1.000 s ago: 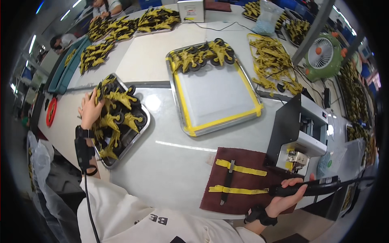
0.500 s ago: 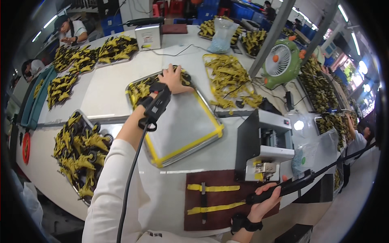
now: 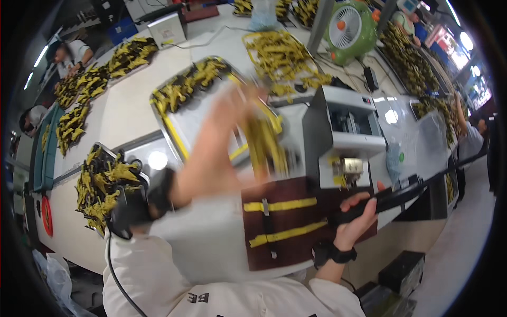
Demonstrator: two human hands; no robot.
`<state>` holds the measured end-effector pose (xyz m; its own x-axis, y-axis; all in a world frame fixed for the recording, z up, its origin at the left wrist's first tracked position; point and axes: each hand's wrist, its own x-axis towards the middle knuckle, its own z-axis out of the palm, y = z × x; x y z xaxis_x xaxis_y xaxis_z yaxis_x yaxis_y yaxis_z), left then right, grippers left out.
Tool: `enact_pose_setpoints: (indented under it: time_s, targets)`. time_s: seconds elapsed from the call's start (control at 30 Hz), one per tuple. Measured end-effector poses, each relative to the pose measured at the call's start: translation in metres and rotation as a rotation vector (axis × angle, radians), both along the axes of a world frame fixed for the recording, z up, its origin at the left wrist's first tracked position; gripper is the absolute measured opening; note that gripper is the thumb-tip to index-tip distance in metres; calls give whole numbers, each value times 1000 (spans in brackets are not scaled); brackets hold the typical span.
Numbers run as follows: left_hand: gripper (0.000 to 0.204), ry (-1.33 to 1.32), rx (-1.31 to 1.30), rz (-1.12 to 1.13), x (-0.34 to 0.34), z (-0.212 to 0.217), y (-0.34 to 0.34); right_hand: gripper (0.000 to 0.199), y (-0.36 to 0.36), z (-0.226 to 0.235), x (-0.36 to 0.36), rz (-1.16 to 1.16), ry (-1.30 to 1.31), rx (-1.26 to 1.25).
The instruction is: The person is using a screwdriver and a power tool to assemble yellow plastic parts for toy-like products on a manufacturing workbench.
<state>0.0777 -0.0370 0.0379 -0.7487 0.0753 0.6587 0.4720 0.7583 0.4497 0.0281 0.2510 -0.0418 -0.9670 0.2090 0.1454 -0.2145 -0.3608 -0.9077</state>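
Note:
My left hand (image 3: 224, 134) is blurred with motion above the table and grips a bundle of yellow and black cable pieces (image 3: 264, 148) that hangs down over the yellow-edged metal tray (image 3: 177, 132). My right hand (image 3: 356, 222) is closed around a long black rod-shaped tool (image 3: 412, 190) at the right edge of a dark brown mat (image 3: 288, 224) with two yellow strips. A black band sits on each wrist, and a black cable runs from the left one.
A second tray (image 3: 105, 185) heaped with yellow and black pieces lies at the left. A grey and white machine (image 3: 343, 137) stands behind the mat. More piles, a green fan (image 3: 351, 26) and other people at the table edges are farther off.
My left hand has come back from the far end of the yellow-edged tray toward me, now lifting a bundle of pieces. The right hand keeps its hold on the black tool.

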Motion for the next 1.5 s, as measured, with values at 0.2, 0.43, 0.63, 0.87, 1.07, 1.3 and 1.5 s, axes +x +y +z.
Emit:
enact_pose_setpoints:
  time_s: [0.2,0.43,0.63,0.87,1.07,1.3,1.5]
  targets:
    - [87,-598,-211,-72,62,-103,100,86,2,-2,3,154,213,-24]
    - [80,-419,84,-27,69,-120,99,89,-2,76,-22,57,609,11]
    - [90,-523,-88,35,64,-121,103,84,-18,63,-59,74,509,356]
    - [102,-459,-26,-48,67,-127,88,92,-16,61,-12,210,313,155]
    - [101,-499,-36,-68,64,-125,86,99,-36,32,43,482,537,-13]
    - [97,-497,-16,-76,65,-128,85,109,-50,23,38,607,555,-70]
    - [97,-500,10,-74,67,-129,84,106,-54,6,29,632,522,-66]
